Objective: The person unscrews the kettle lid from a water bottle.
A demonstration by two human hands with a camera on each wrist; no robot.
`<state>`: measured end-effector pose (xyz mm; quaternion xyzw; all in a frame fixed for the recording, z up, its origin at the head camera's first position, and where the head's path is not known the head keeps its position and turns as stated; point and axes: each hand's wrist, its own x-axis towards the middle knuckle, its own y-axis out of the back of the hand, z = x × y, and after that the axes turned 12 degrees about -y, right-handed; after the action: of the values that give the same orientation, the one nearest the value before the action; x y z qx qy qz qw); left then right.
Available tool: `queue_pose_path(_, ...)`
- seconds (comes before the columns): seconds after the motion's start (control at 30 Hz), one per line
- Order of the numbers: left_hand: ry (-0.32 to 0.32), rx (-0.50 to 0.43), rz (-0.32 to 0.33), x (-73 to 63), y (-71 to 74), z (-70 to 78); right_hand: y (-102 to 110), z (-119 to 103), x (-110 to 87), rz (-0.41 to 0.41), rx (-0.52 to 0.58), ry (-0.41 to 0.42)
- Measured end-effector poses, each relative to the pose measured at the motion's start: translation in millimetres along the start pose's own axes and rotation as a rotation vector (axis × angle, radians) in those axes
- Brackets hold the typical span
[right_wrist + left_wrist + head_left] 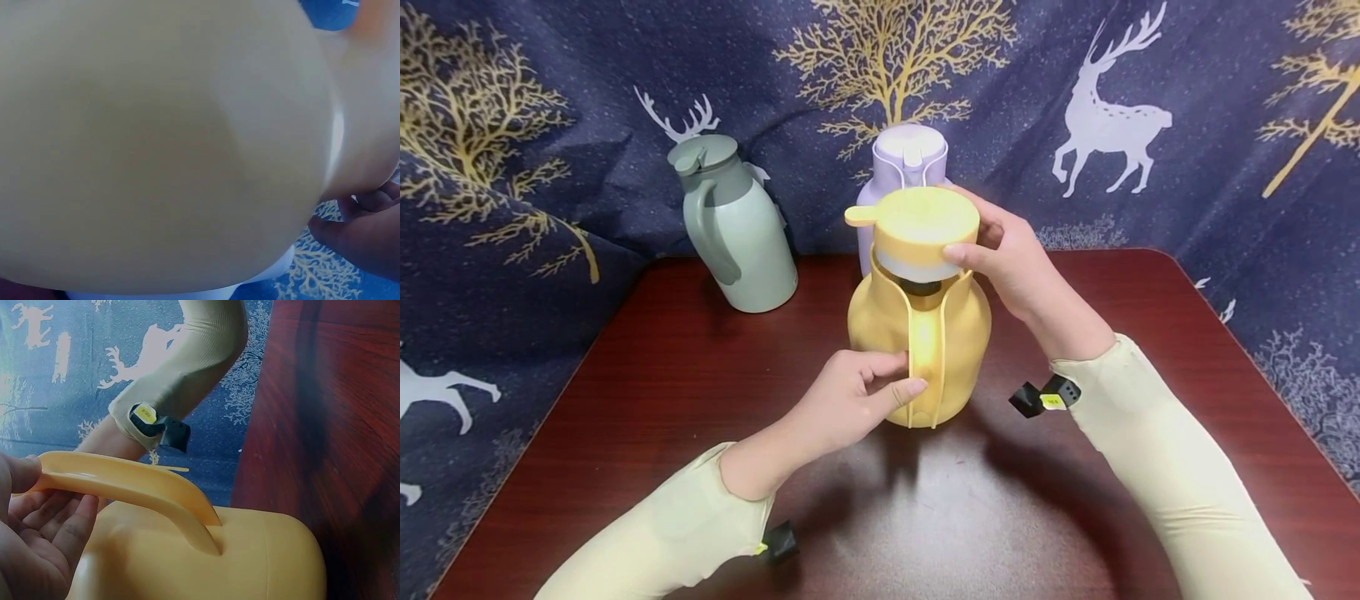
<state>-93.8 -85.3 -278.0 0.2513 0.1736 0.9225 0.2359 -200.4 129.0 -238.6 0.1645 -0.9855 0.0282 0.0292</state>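
A yellow thermos jug (pixel 958 350) stands upright on the table with its handle facing me. My left hand (pixel 842 396) grips that handle low down, thumb and fingers around it; in the left wrist view the fingers wrap the yellow handle (pixel 125 478). Thumb and fingers of my right hand (pixel 1011 254) pinch the jug's yellow lid (pixel 925 217) by its side. The lid sits raised over the mouth, its pale lower part showing and its tab pointing left. Beneath it a dark opening is visible. The jug's body (pixel 156 156) fills most of the right wrist view.
Directly behind the yellow jug is a lilac jug (pixel 910 150), partly hidden by it. A grey-green jug (pixel 741 233) stands at the back left of the dark red table (pixel 700 383). A navy cloth (pixel 1022 83) with deer and trees hangs behind.
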Motion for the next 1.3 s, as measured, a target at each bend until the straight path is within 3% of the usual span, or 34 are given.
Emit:
queue_pose_path(0.4, 0.013, 0.022, -0.013, 1.3, 3.4, 7.8, -4, -22, -3.2, -0.007, 0.053, 0.087)
queue_pose_path(0.63, 0.028, 0.015, -0.008, 1.2, 3.7, 7.7, -2, -30, -4.0, -0.013, 0.098, 0.085)
queue_pose_path(0.97, 0.019, 0.027, -0.012, 1.3, 3.7, 5.9, 1, -32, -4.7, -0.041, 0.136, 0.139)
queue_pose_path(1.3, 0.035, 0.012, -0.014, 0.5, 2.7, 7.0, 7, -30, -17.8, -0.048, 0.2, 0.193)
